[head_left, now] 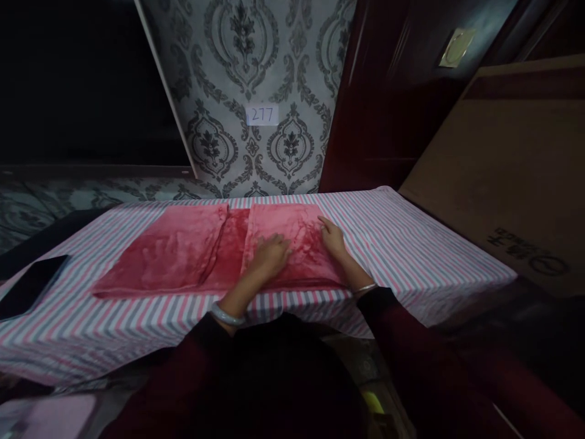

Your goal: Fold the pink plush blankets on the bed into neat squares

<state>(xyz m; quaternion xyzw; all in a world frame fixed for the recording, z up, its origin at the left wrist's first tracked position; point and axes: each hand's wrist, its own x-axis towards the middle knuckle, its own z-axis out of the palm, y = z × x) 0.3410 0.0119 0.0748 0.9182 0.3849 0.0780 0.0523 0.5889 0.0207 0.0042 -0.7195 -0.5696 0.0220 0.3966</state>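
A pink and dark-red plush cloth (169,253) lies on the table, its left and right sides folded inward. Between the two folded panels a strip of deeper red shows. My left hand (273,253) rests on the right panel with its fingers apart, and a pale bangle circles that wrist. At the cloth's right edge is my right hand (333,239), its index finger stretched out over the fabric and the other fingers partly hidden. A thin bracelet sits on the right wrist.
A striped tablecloth (439,256) covers the table. A dark phone (31,286) lies at the left. A large cardboard box (512,164) stands on the right, and a dark screen (86,85) is at the upper left. The wall behind carries a paper label (262,114) reading 277.
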